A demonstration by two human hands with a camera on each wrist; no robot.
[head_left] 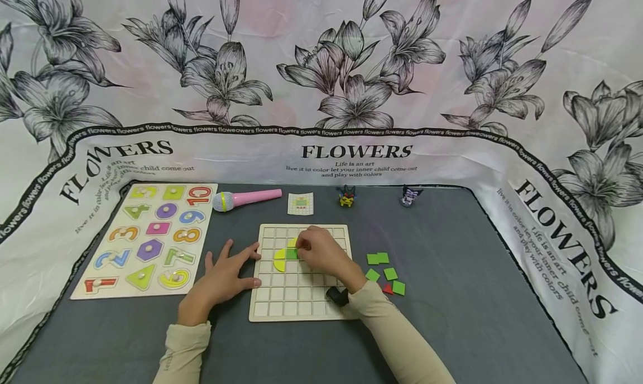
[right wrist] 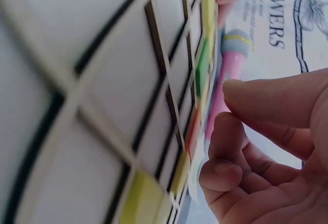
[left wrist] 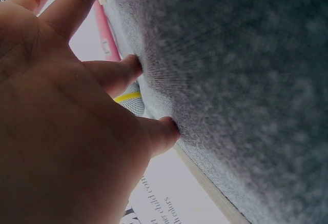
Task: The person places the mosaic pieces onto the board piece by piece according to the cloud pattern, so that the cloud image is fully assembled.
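A pale wooden grid board (head_left: 291, 311) lies in front of me. On it are a green square tile (head_left: 291, 254), yellow curved pieces (head_left: 279, 265) and another yellow piece (head_left: 292, 243). My left hand (head_left: 221, 281) spreads its fingers at the board's left edge, thumb and a fingertip touching it. Over the upper middle of the grid, my right hand (head_left: 324, 253) has its fingers curled beside the green tile. In the right wrist view its thumb and index finger (right wrist: 228, 131) come close together, and no piece shows between them. A red piece (right wrist: 192, 131) sits in the grid there.
Loose green tiles (head_left: 390, 273) and a red piece (head_left: 388, 288) lie right of the board. A number-and-shape puzzle (head_left: 113, 230) is at left. Behind stand a pink toy microphone (head_left: 251, 197), a pattern card (head_left: 300, 204) and two small figurines (head_left: 346, 196).
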